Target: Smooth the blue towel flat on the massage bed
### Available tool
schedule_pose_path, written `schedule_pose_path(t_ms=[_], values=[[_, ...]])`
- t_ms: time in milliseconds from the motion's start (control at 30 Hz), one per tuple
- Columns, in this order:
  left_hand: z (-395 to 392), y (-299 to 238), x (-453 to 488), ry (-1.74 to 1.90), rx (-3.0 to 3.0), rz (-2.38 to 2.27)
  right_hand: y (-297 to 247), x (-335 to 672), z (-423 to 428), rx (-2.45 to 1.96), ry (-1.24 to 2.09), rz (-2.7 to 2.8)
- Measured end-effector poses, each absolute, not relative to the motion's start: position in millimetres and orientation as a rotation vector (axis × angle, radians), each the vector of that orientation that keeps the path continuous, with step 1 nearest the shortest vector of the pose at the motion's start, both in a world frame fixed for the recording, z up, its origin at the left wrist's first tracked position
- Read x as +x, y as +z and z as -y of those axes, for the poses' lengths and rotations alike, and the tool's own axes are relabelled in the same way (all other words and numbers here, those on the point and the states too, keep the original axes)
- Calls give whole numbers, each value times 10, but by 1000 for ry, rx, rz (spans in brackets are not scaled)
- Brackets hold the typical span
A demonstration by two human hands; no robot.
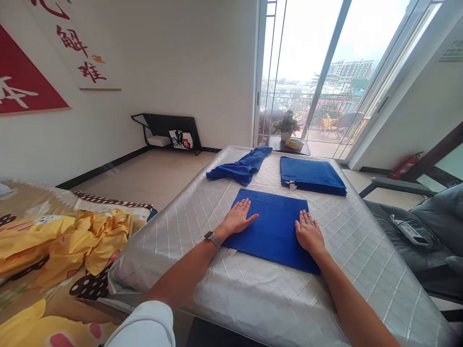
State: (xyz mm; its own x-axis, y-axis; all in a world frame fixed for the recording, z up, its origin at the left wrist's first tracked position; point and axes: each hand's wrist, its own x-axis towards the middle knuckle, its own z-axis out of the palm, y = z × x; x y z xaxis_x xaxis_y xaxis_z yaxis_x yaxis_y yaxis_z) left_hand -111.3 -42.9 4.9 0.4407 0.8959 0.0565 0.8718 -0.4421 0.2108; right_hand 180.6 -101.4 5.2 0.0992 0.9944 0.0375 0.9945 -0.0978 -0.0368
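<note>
Towel: left hand at ten o'clock, right hand at three, both flat, thumbs spread; even outward pressure should smooth best.

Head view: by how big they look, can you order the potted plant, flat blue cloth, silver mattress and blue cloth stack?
1. Silver mattress
2. Flat blue cloth
3. Blue cloth stack
4. Potted plant

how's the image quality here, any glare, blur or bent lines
Head view: daylight through the tall glass sliding door bleaches the pale sky almost white; head view: wide-angle distortion makes the door lean; head view: soft sheen on the silver quilted mattress; head view: the flat blue folded cloth, bare left hand and bare right hand read fairly clearly.
</note>
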Motion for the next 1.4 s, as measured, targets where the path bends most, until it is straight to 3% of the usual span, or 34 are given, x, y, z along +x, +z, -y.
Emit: schedule_pose_path(t_ms=[300,633,867,1033,1400], values=[[418,34,-1112,278,2542,-1554,179,1716,1208,-2143,-346,2180],[478,94,-1044,295,2555,-1576,28,1729,1430,-2241,-41,2165],[956,199,-162,368,2870,-992,41,1737,1440,-2218,-46,2167],[1106,129,279,409,2845,-951,50,1758,1457,-2205,-49,2233],[1035,84,-1001,219,2656,-1396,68,1724,1451,-2228,2,2151]])
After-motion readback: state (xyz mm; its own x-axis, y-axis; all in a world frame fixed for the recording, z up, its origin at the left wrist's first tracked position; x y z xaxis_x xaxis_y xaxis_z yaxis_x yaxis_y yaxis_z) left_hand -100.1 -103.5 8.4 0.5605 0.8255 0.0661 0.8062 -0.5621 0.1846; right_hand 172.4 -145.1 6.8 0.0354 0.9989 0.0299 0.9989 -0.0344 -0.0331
